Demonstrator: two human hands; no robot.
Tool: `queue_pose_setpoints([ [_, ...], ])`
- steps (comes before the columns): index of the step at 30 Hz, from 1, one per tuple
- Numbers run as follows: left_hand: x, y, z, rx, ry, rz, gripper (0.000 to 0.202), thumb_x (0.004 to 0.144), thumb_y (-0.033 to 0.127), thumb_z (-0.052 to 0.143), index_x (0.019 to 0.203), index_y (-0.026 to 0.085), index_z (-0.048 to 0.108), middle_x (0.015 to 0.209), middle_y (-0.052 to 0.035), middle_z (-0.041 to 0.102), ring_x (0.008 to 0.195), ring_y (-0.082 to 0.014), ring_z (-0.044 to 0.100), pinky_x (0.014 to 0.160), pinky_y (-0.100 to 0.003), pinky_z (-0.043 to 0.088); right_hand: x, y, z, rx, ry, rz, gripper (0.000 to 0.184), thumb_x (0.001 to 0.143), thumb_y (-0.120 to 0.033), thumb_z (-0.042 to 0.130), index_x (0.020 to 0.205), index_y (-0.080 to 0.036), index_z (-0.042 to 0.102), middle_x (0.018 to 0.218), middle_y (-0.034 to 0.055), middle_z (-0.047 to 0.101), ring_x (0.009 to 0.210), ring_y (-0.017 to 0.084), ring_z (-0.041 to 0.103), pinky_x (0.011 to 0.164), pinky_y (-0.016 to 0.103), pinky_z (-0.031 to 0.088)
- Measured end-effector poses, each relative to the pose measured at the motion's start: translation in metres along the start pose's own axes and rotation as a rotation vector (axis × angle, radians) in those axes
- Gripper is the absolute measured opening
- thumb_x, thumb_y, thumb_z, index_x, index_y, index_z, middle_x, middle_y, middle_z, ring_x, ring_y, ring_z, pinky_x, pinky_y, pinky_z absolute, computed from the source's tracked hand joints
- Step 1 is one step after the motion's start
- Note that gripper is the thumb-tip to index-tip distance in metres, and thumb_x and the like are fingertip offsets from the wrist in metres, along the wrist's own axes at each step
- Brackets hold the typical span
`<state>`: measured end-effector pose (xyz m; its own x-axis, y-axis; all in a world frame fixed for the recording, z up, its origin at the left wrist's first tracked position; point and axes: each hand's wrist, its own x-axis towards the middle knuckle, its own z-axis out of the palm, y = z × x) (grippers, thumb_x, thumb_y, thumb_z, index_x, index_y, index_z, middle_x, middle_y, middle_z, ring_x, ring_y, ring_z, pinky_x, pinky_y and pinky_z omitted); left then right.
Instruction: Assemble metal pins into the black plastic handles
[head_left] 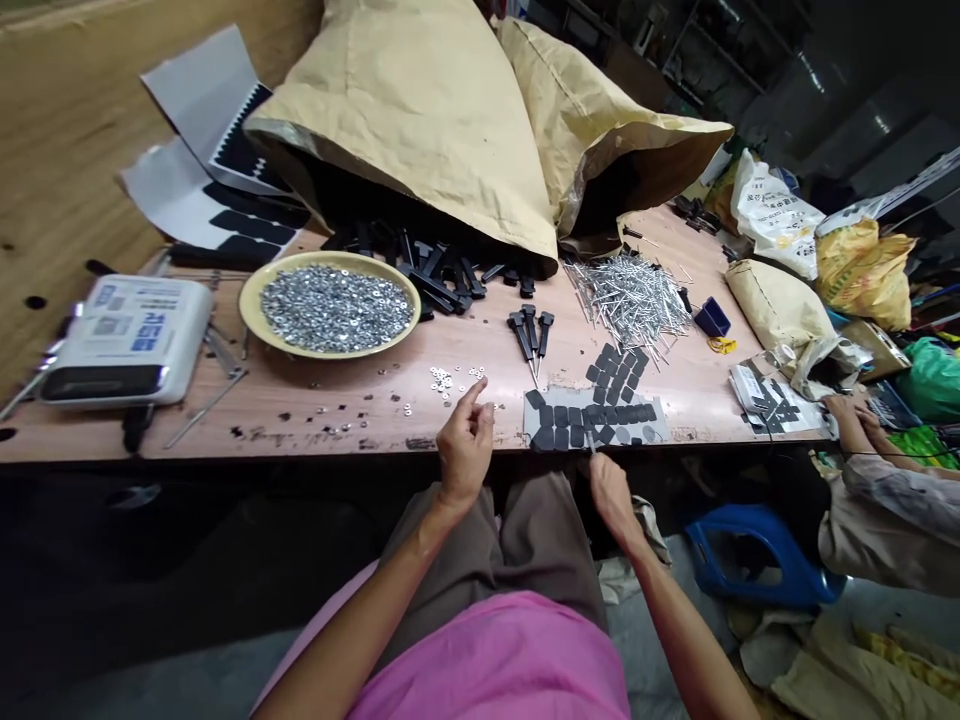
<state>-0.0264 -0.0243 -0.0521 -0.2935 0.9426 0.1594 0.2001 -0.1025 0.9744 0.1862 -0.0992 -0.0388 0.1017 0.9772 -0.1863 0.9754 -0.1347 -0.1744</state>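
My left hand (465, 445) hovers at the table's front edge, index finger raised toward a few loose washers (442, 380), the other fingers curled in a pinch on something I cannot make out. My right hand (611, 490) is closed on a thin metal pin (591, 440) whose tip touches a grey sheet of black pads (592, 418). Three black-headed pins (531, 335) lie just beyond the sheet. A yellow dish (255, 290) holds a heap of washers.
Two large tan paper sacks (450, 110) spill black parts at the back. A pile of metal pins (630, 290) lies at the right. A white box (127, 335) sits at left. Another person's hand (851, 415) works at the right; a blue stool (757, 555) stands below.
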Motion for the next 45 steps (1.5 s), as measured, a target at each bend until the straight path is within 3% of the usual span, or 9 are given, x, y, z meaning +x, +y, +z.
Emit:
queue_pose_setpoints([
  [8,0.002,-0.011,0.003,0.016,0.013,-0.015,0.039,0.082,0.029,0.047,0.116,0.014,0.059,0.064,0.0015,0.056,0.053,-0.0102,0.048,0.058,-0.022,0.042,0.006,-0.021,0.000,0.457,-0.124,0.258,0.029,0.083,-0.021,0.035,0.055,-0.021,0.043,0.052,-0.0031,0.043,0.050,0.011,0.040,0.049,0.022,0.029],
  [13,0.004,-0.014,0.002,0.021,0.027,-0.048,0.040,0.082,0.028,0.048,0.119,0.015,0.056,0.063,0.0028,0.054,0.051,-0.0093,0.047,0.056,-0.022,0.041,0.010,-0.033,0.004,0.764,-0.169,0.402,0.029,0.082,-0.031,0.030,0.057,-0.022,0.039,0.043,-0.0070,0.031,0.038,0.009,0.026,0.038,0.021,0.022],
  [18,0.005,-0.015,0.001,0.016,0.017,-0.060,0.044,0.081,0.027,0.048,0.123,0.014,0.053,0.061,0.0038,0.053,0.052,-0.0101,0.049,0.057,-0.023,0.041,0.008,-0.045,0.004,0.990,-0.225,0.504,0.024,0.078,-0.034,0.036,0.057,-0.022,0.038,0.039,-0.0091,0.027,0.035,0.006,0.019,0.035,0.019,0.017],
  [28,0.006,-0.018,0.000,0.046,-0.001,-0.044,0.050,0.081,0.028,0.049,0.128,0.011,0.047,0.061,0.0033,0.053,0.054,-0.0117,0.050,0.058,-0.024,0.040,0.007,-0.052,-0.008,1.214,-0.304,0.632,0.021,0.077,-0.032,0.033,0.059,-0.022,0.035,0.038,-0.0125,0.018,0.032,0.004,0.012,0.034,0.017,0.012],
  [35,0.006,-0.025,0.001,0.098,-0.029,-0.019,0.050,0.082,0.024,0.049,0.130,0.012,0.045,0.062,0.0033,0.054,0.055,-0.0116,0.052,0.058,-0.023,0.041,-0.003,-0.061,-0.003,1.279,-0.382,0.581,0.020,0.075,-0.034,0.040,0.060,-0.020,0.041,0.039,-0.0117,0.026,0.031,0.003,0.014,0.034,0.016,0.013],
  [40,0.007,-0.022,0.007,0.244,-0.040,0.086,0.036,0.085,0.019,0.047,0.119,0.016,0.056,0.072,-0.0003,0.059,0.060,-0.0121,0.055,0.061,-0.023,0.043,-0.025,-0.023,-0.007,1.212,-0.328,0.523,0.026,0.074,-0.040,0.040,0.059,-0.020,0.044,0.038,-0.0106,0.030,0.030,0.003,0.018,0.032,0.017,0.013],
  [45,0.026,0.006,0.029,0.610,-0.312,0.304,0.027,0.085,0.011,0.050,0.102,0.023,0.068,0.087,-0.0054,0.060,0.080,-0.0168,0.057,0.063,-0.024,0.043,-0.050,0.049,0.023,0.812,-0.241,0.598,0.026,0.075,-0.036,0.033,0.057,-0.020,0.045,0.039,-0.0077,0.034,0.031,0.006,0.026,0.034,0.018,0.020],
])
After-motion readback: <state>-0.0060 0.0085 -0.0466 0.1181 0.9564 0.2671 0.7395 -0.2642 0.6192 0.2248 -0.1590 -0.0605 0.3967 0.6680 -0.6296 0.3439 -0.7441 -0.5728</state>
